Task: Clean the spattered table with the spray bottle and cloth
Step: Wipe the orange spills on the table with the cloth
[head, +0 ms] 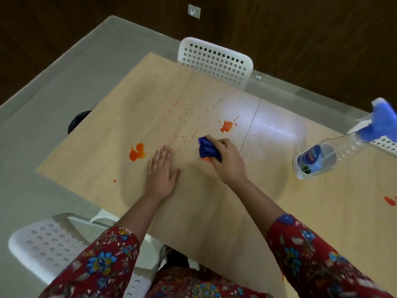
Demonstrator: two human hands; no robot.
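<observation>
Head view: my right hand [227, 162] grips cloth [207, 149] on bench [193, 211]; left hand [162, 173] flat, released, nearby; spray bottle [326, 155] well right, near far edge.

Open table [193, 201] until the seemingly tilted spray bottle [322, 157] at right.

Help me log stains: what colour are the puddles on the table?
Orange-red liquid puddles, best seen in the head view.
</observation>
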